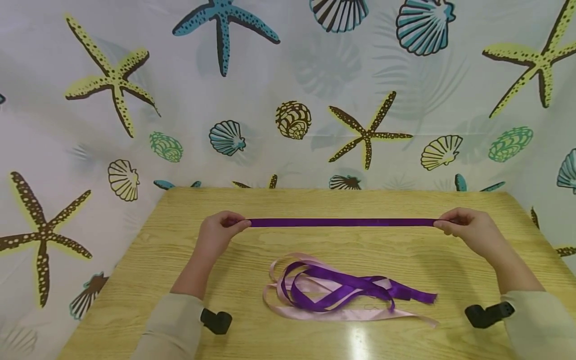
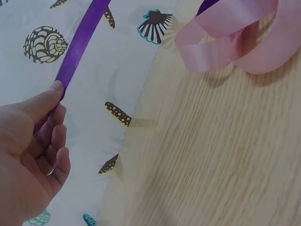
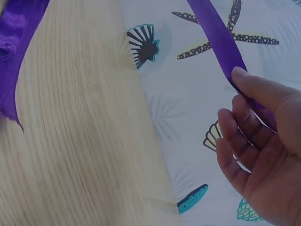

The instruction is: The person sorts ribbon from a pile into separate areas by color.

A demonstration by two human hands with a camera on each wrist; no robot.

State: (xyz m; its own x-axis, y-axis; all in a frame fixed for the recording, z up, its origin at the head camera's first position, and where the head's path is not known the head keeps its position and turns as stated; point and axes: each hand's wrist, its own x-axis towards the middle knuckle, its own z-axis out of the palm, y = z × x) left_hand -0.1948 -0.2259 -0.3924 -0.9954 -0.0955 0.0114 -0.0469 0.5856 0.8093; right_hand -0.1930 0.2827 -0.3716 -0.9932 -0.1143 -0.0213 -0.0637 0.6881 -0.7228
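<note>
A narrow purple ribbon [image 1: 342, 222] is stretched straight and level above the far part of the table. My left hand [image 1: 219, 231] pinches its left end between thumb and forefinger; in the left wrist view the other fingers of that hand [image 2: 33, 150] curl loosely below the ribbon [image 2: 80, 47]. At the opposite end my right hand [image 1: 472, 231] pinches the ribbon the same way, and the right wrist view shows its end [image 3: 221, 42] passing under the thumb. Below, on the tabletop, lie a looped purple ribbon [image 1: 333, 275] and a pale pink ribbon [image 1: 310, 314], tangled together.
The wooden table [image 1: 252, 340] runs back to a white curtain [image 1: 261, 90] printed with starfish and shells, which also hangs at both sides. A black wrist device [image 1: 217, 321] sits at the left sleeve, another black device [image 1: 488, 315] at the right sleeve.
</note>
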